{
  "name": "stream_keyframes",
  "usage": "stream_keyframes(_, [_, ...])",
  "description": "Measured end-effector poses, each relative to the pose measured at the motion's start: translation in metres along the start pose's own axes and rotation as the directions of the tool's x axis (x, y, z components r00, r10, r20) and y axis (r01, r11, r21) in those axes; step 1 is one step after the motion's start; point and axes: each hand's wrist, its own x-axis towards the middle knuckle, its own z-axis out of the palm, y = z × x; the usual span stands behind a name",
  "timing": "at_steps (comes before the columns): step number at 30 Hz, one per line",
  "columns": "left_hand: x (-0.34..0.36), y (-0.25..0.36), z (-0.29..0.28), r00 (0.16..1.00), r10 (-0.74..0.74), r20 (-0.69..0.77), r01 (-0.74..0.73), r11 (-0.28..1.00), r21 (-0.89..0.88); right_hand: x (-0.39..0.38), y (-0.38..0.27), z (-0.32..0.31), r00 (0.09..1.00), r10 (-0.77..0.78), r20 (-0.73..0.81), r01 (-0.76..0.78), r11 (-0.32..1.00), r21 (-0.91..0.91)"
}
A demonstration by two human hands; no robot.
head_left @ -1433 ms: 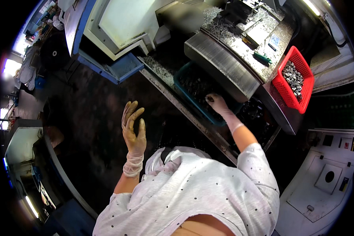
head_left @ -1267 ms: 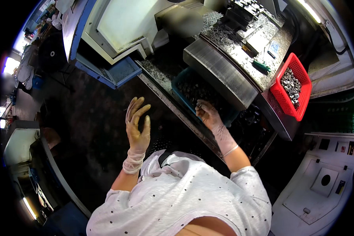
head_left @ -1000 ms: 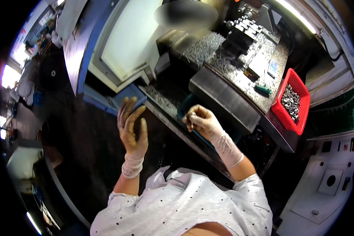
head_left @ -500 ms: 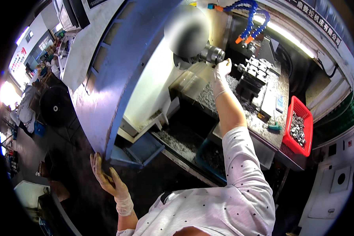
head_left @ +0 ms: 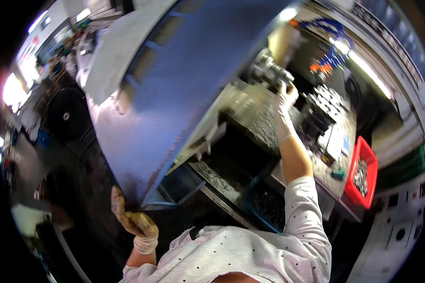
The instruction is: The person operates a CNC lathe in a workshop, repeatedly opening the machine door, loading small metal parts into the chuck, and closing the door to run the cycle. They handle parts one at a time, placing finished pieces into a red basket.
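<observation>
My left hand [head_left: 133,220], in a stained thin glove, is at the lower corner of a blue machine door [head_left: 174,85]. Its fingers are apart, and some touch the door's edge. Inside the lathe, my gloved right hand [head_left: 286,98] reaches up to the nose of a metal chuck [head_left: 269,68]. Its fingertips are drawn together there; blur hides whatever small thing may be between them. Right of that hand stands a tool block with bright metal holders [head_left: 327,103].
A red basket [head_left: 374,162] of small metal parts sits at the bench's right end, near a green-handled tool [head_left: 337,174]. Blue coolant hoses [head_left: 335,56] with orange nozzles hang above. Metal chips cover the machine bed [head_left: 264,125]. Below is a dark bin [head_left: 267,207].
The blue door now covers more of the machine's left side, hiding the pale inner panel and round grey disc. My left hand stays at its corner, my right at the chuck. The view has shifted.
</observation>
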Motion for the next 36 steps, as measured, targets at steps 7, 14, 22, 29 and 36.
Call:
stream_keyframes(7, [0.184, -0.039, 0.008, 0.94, 0.181, -0.29, -0.178, 0.983, 0.034, 0.005, -0.038, -0.013, 0.976, 0.216, -0.042, -0.215, 0.976, 0.031])
stream_keyframes(14, [0.338, -0.202, 0.035, 0.994, -0.097, 0.057, 0.096, 0.995, 0.018, -0.001, -0.02, 0.0, 1.0, -0.022, -0.022, 0.02, 0.995, -0.098])
stream_keyframes(22, [0.343, -0.203, 0.065, 0.995, 0.004, 0.101, -0.029, 0.968, 0.247, 0.019, 0.005, -0.014, 0.993, 0.063, 0.097, -0.053, 0.993, -0.107])
stream_keyframes(29, [0.341, -0.191, 0.029, 0.95, 0.134, 0.281, -0.212, 0.94, 0.267, 0.012, 0.021, -0.003, 0.999, 0.053, -0.009, -0.054, 0.979, -0.194])
stream_keyframes(36, [0.24, -0.082, 0.039, 0.964, 0.029, 0.263, 0.027, 0.978, -0.205, 0.02, 0.009, -0.004, 0.997, 0.056, 0.046, -0.051, 0.994, -0.094])
